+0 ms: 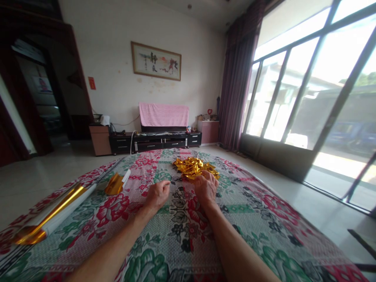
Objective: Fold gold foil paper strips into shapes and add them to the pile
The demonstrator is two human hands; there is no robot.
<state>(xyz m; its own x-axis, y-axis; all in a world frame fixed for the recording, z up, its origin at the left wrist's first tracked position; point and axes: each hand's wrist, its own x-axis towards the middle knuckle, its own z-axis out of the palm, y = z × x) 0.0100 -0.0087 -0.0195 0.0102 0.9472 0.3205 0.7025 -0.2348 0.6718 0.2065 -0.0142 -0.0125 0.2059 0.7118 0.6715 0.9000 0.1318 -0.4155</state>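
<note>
A heap of crumpled gold foil (190, 166) lies on the flowered tablecloth (173, 243), beyond my hands. My right hand (206, 188) is at the near right edge of the heap, its fingers bent and touching the foil; whether they grip a piece of it cannot be made out. To the left, my left hand (158, 194) is closed, thumb against the curled fingers, above the cloth and apart from the heap. Anything inside that hand is too small or hidden to name.
A roll of gold and white foil (63, 209) lies at the table's left edge, with a small folded gold piece (114, 184) beside it. Across the room stands a low black cabinet (161, 143) under a pink cloth (164, 114). Glass doors are at the right.
</note>
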